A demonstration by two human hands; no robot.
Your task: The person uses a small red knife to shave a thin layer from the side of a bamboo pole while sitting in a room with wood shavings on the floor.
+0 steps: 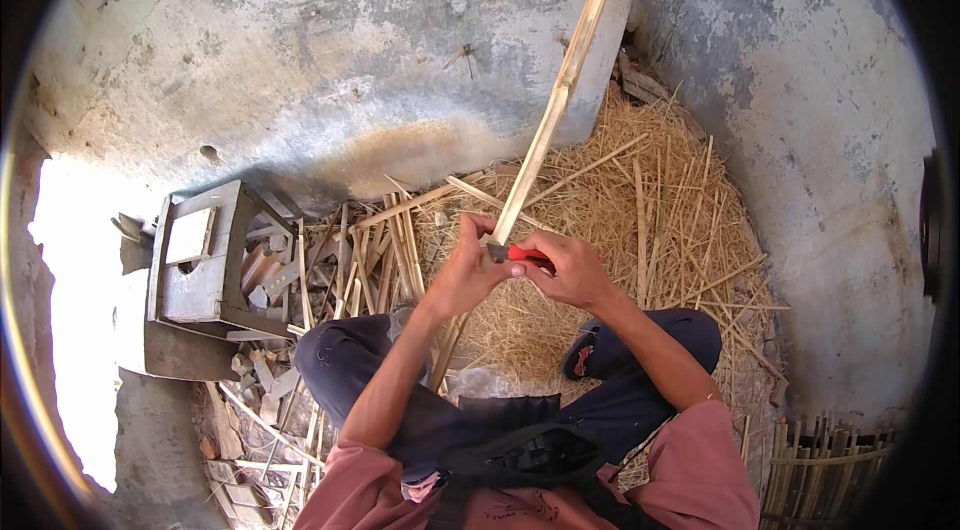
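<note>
A long split bamboo strip (548, 120) slants up and away from my hands, its hollow inner side and a joint showing. My left hand (462, 272) is closed around its near end, with the thumb reaching toward the right hand. In my right hand (572, 272) is a red-handled knife (522, 254), the fingers wrapped round its handle. Its short grey blade lies against the near end of the bamboo, between the two hands. The fingers partly cover the blade's contact with the strip.
Straw-like shavings (590, 190) and loose bamboo strips (405, 250) cover the ground ahead. At left stands a wooden box (200, 270) beside rubble. Worn plaster walls (400, 50) rise in front and at right. A bundle of upright sticks (825, 475) sits at lower right.
</note>
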